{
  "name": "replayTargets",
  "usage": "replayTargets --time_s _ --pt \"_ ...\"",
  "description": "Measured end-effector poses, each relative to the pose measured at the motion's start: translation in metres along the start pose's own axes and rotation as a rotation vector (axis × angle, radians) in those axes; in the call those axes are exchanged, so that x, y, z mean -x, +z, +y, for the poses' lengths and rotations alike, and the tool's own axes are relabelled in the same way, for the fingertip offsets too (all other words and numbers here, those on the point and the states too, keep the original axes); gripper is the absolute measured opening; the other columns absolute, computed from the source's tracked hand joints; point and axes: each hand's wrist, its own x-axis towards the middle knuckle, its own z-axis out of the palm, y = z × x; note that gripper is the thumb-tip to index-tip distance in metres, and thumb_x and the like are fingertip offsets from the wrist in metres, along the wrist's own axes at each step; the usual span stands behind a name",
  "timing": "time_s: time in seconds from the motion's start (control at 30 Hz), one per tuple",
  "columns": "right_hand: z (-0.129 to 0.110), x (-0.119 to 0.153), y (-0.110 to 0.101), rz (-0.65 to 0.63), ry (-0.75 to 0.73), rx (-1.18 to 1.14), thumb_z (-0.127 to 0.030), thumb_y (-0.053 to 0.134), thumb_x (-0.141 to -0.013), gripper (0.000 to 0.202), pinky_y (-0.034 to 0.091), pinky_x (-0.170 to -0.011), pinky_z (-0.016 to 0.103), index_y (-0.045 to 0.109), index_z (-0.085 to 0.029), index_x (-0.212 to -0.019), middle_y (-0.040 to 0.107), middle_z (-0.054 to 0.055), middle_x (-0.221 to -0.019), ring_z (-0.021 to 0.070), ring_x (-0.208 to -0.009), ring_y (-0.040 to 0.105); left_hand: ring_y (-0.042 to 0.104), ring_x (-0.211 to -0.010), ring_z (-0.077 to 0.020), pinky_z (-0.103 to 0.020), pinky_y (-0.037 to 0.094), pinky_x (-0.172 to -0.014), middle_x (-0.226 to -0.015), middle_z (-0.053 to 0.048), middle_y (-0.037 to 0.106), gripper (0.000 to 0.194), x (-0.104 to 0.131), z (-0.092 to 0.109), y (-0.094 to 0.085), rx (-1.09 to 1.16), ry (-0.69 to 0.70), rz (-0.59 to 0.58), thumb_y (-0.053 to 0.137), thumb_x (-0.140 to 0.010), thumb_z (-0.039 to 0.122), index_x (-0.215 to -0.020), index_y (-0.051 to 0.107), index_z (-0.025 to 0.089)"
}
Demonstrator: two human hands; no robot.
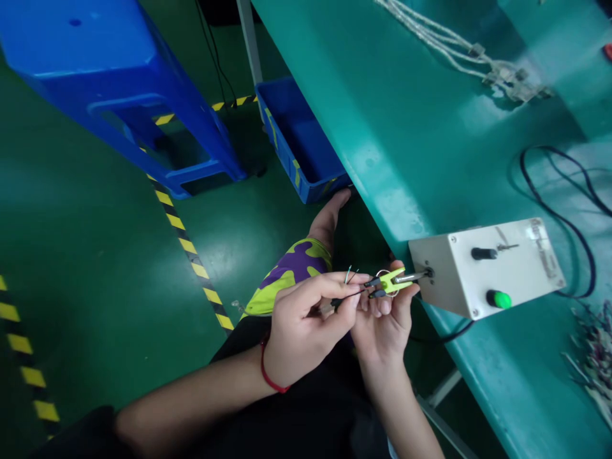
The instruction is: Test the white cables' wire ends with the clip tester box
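My left hand (310,319), with a red band on its wrist, pinches thin dark wires between thumb and fingertips. Short green and black wire ends (350,275) stick up above these fingers. My right hand (386,322) has its fingers curled around a yellow-green tool (393,281) with black tips, beside the left fingertips. The tool's far side meets a metal rod (414,276) that comes out of the side of a white box (497,268). The box has a black knob, a metal switch and a green button, and stands at the bench edge.
The green bench (382,127) carries a bundle of white cables (444,41), a black cord (593,255) and a pile of wires (593,357). A blue crate (296,143) and a blue stool (95,51) stand on the floor left of it.
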Motion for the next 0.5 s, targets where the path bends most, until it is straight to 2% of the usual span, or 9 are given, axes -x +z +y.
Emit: replayTargets --time_s 0.2,0.33,0.4,0.5 --pt "0.000 0.002 -0.001 -0.005 0.018 -0.013 -0.066 0.086 -0.081 0.043 0.040 -0.053 0.019 0.080 -0.030 -0.105 0.022 -0.011 -0.057 0.0112 -0.052 0.016 0.083 -0.105 -0.0216 -0.029 0.069 -0.095 -0.116 -0.004 0.085 0.028 0.003 -0.002 0.001 0.022 -0.005 0.000 0.078 -0.085 -0.004 -0.098 0.073 0.021" --pt "0.001 0.008 -0.004 -0.066 0.056 -0.006 -0.070 0.082 -0.081 0.053 0.041 -0.052 0.023 0.079 -0.032 -0.117 0.030 -0.009 -0.059 0.0120 -0.052 0.022 0.083 -0.106 -0.0228 -0.032 0.069 -0.095 -0.117 -0.004 0.084 0.028 0.004 -0.001 0.001 0.042 -0.012 -0.009 0.077 -0.087 -0.003 -0.098 0.073 0.022" --pt "0.002 0.012 -0.006 -0.121 0.081 0.010 -0.065 0.086 -0.079 0.053 0.044 -0.055 0.024 0.079 -0.031 -0.120 0.034 -0.008 -0.059 0.0119 -0.053 0.030 0.083 -0.106 -0.0224 -0.032 0.069 -0.095 -0.116 -0.004 0.085 0.027 0.003 -0.001 0.001 0.038 -0.010 -0.009 0.077 -0.087 -0.003 -0.098 0.074 0.021" --pt "0.003 0.015 -0.008 -0.128 0.088 0.046 -0.046 0.093 -0.076 0.046 0.051 -0.065 0.024 0.080 -0.033 -0.118 0.045 -0.007 -0.061 0.0117 -0.059 0.045 0.082 -0.105 -0.0210 -0.030 0.069 -0.095 -0.115 -0.004 0.085 0.027 0.001 0.000 0.000 0.023 0.003 -0.013 0.078 -0.087 -0.002 -0.100 0.076 0.021"
